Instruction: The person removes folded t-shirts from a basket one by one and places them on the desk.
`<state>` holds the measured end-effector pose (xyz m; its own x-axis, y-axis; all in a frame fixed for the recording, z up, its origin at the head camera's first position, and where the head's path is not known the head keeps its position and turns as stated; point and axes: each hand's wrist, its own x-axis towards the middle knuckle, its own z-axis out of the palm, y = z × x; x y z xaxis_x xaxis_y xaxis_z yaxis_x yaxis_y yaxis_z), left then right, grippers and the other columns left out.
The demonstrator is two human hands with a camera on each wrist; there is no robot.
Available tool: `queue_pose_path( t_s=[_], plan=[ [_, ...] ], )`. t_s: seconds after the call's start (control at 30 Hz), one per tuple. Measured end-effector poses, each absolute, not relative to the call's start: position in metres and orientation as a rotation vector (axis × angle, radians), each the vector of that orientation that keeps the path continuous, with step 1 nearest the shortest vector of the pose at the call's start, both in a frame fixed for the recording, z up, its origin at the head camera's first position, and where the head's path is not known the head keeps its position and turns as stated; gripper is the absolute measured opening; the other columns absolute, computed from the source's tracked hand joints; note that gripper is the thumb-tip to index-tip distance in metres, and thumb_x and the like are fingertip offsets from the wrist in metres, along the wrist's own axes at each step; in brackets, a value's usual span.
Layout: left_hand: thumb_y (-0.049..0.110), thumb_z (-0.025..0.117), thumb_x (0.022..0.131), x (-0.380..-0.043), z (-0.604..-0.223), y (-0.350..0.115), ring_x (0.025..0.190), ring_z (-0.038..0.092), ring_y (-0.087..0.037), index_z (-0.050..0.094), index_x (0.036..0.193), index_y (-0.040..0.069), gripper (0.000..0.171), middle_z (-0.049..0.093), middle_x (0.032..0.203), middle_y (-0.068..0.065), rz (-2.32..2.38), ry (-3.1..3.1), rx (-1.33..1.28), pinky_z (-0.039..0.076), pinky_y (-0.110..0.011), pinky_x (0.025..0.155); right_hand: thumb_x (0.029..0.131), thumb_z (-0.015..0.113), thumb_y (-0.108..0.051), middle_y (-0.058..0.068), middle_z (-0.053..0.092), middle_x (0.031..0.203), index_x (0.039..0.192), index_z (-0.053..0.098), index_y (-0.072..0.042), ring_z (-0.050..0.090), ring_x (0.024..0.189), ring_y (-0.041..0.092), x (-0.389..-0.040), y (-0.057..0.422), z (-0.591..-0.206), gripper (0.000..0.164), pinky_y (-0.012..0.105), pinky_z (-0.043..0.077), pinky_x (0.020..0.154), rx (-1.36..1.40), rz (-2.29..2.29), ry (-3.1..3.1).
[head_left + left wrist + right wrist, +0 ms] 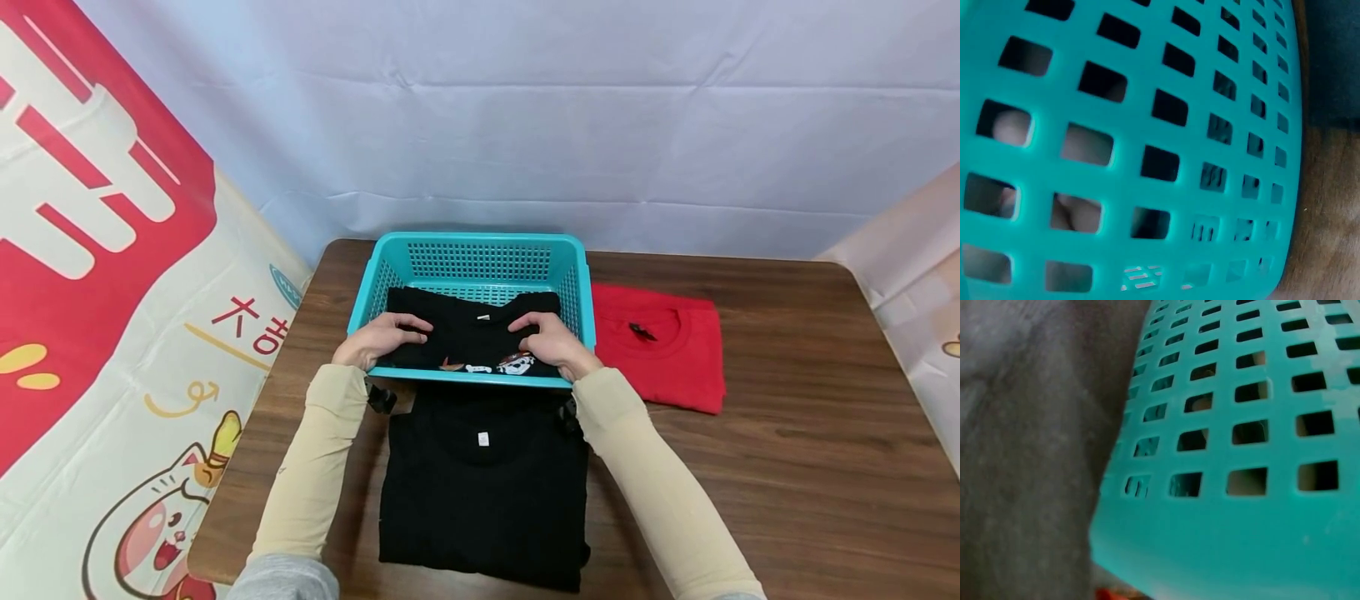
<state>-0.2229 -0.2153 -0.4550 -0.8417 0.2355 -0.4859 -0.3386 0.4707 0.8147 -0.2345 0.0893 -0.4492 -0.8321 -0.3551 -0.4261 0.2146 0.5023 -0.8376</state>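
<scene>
A folded black T-shirt (480,333) with a printed picture along its near side lies in a turquoise plastic basket (480,239). My left hand (381,337) reaches over the basket's near left corner and grips the left side of this shirt with thumb and fingers. On the opposite side my right hand (553,340) holds the shirt the same way. Their other fingers are partly hidden by cloth and basket. Through the basket holes, parts of fingers (1013,128) show in the left wrist view. The right wrist view shows mostly the basket wall (1222,519).
In front of the basket lies another folded black T-shirt (480,500) with a white neck label. A folded red T-shirt (675,350) rests right of the basket. The brown wooden table (810,400) meets a white cloth backdrop (525,125); a printed banner (150,275) hangs at left.
</scene>
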Motion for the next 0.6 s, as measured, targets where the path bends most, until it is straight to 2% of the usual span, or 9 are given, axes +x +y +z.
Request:
queue_pose_path(
  t_s=[0.03, 0.07, 0.13, 0.2, 0.27, 0.33, 0.47, 0.57, 0.6],
  plan=[
    [0.001, 0.047, 0.097, -0.2230, -0.4552, -0.2152, 0.142, 0.032, -0.035, 0.054, 0.136, 0.009, 0.041, 0.024, 0.158, -0.012, 1.392, 2.156, -0.084, 0.037, -0.043, 0.100, 0.092, 0.047, 0.000, 0.014, 0.031, 0.151, 0.129, 0.055, -0.006, 0.039, 0.114, 0.029, -0.2347, 0.0893, -0.4492, 0.039, 0.038, 0.041, 0.089, -0.112, -1.327, 2.186],
    [-0.003, 0.044, 0.096, -0.2231, -0.4552, -0.2152, 0.141, 0.034, -0.035, 0.051, 0.139, 0.009, 0.045, 0.018, 0.160, -0.012, 1.403, 2.141, -0.081, 0.039, -0.039, 0.090, 0.092, 0.048, 0.000, 0.014, 0.031, 0.151, 0.130, 0.055, -0.006, 0.042, 0.108, 0.027, -0.2348, 0.0892, -0.4493, 0.039, 0.037, 0.041, 0.087, -0.107, -1.326, 2.187],
    [-0.012, 0.035, 0.093, -0.2233, -0.4550, -0.2158, 0.138, 0.039, -0.035, 0.044, 0.144, 0.009, 0.056, 0.010, 0.162, -0.012, 1.436, 2.101, -0.078, 0.033, -0.035, 0.072, 0.092, 0.048, -0.001, 0.014, 0.032, 0.149, 0.130, 0.054, -0.007, 0.045, 0.094, 0.026, -0.2350, 0.0892, -0.4497, 0.039, 0.036, 0.040, 0.084, -0.096, -1.325, 2.186],
    [-0.012, 0.035, 0.093, -0.2239, -0.4552, -0.2167, 0.128, 0.050, -0.032, 0.041, 0.146, 0.010, 0.058, 0.009, 0.162, -0.013, 1.425, 2.100, -0.059, 0.027, -0.033, 0.063, 0.092, 0.048, -0.001, 0.014, 0.033, 0.149, 0.131, 0.054, -0.007, 0.045, 0.090, 0.024, -0.2351, 0.0891, -0.4499, 0.040, 0.035, 0.040, 0.083, -0.089, -1.326, 2.186],
    [-0.008, 0.039, 0.095, -0.2248, -0.4555, -0.2177, 0.102, 0.060, -0.024, 0.041, 0.147, 0.013, 0.056, 0.011, 0.162, -0.012, 1.407, 2.105, -0.050, 0.027, -0.029, 0.059, 0.092, 0.048, -0.001, 0.014, 0.032, 0.149, 0.132, 0.054, -0.007, 0.044, 0.096, 0.025, -0.2351, 0.0889, -0.4502, 0.040, 0.036, 0.040, 0.086, -0.083, -1.335, 2.182],
    [-0.004, 0.041, 0.095, -0.2254, -0.4557, -0.2186, 0.071, 0.052, -0.016, 0.044, 0.145, 0.016, 0.054, 0.015, 0.161, -0.013, 1.397, 2.107, -0.055, 0.027, -0.027, 0.056, 0.092, 0.049, -0.001, 0.014, 0.031, 0.151, 0.133, 0.053, -0.006, 0.040, 0.110, 0.027, -0.2354, 0.0890, -0.4504, 0.042, 0.038, 0.040, 0.091, -0.082, -1.345, 2.175],
    [-0.004, 0.037, 0.095, -0.2259, -0.4563, -0.2210, 0.061, 0.043, -0.008, 0.049, 0.143, 0.020, 0.055, 0.020, 0.159, -0.015, 1.391, 2.088, -0.025, 0.023, -0.027, 0.048, 0.091, 0.049, -0.001, 0.014, 0.029, 0.152, 0.135, 0.051, -0.005, 0.033, 0.124, 0.031, -0.2360, 0.0892, -0.4508, 0.044, 0.043, 0.040, 0.100, -0.077, -1.356, 2.164],
    [-0.003, 0.034, 0.096, -0.2251, -0.4557, -0.2215, 0.054, 0.038, -0.008, 0.053, 0.139, 0.022, 0.053, 0.028, 0.156, -0.013, 1.379, 2.067, 0.020, 0.027, -0.026, 0.043, 0.091, 0.049, -0.001, 0.014, 0.030, 0.152, 0.135, 0.051, -0.005, 0.033, 0.124, 0.031, -0.2364, 0.0891, -0.4510, 0.044, 0.042, 0.040, 0.098, -0.075, -1.350, 2.168],
    [-0.002, 0.034, 0.096, -0.2246, -0.4554, -0.2212, 0.049, 0.032, -0.011, 0.055, 0.137, 0.022, 0.052, 0.034, 0.153, -0.013, 1.373, 2.062, 0.027, 0.029, -0.025, 0.042, 0.091, 0.049, -0.001, 0.014, 0.030, 0.151, 0.135, 0.051, -0.005, 0.034, 0.124, 0.031, -0.2364, 0.0890, -0.4510, 0.044, 0.041, 0.040, 0.096, -0.075, -1.349, 2.169]
  ],
)
